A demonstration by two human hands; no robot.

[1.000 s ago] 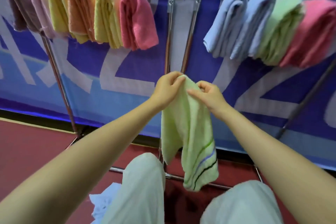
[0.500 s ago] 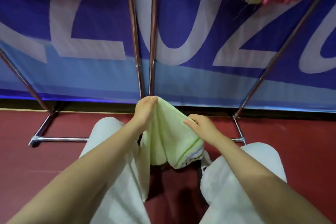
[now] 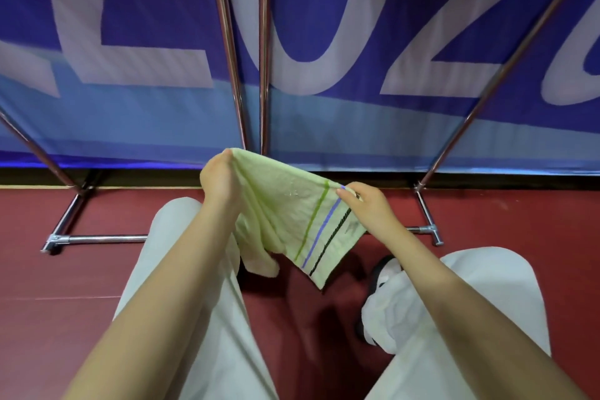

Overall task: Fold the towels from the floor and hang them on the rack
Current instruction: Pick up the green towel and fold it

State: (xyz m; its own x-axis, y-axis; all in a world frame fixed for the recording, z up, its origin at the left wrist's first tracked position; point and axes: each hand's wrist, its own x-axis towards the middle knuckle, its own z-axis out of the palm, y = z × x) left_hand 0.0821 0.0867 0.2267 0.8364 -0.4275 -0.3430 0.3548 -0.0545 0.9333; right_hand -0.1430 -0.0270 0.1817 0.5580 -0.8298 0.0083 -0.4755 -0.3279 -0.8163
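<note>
Both hands have drawn apart: left hand [image 3: 220, 185] at eleven o'clock, right hand [image 3: 368, 208] at two, each pinching the green towel [image 3: 289, 221], now spread for folding.

One pale green towel [image 3: 293, 214], two hands (left [image 3: 220, 180], right [image 3: 370, 208]), four slanted rack poles [image 3: 227, 42], three towel stripes [image 3: 319, 230].

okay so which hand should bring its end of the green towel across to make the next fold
Probably the right hand. It pinches the free striped corner of the green towel, stretched out flat, while the left hand grips the bunched end and can serve as the anchor.
</note>
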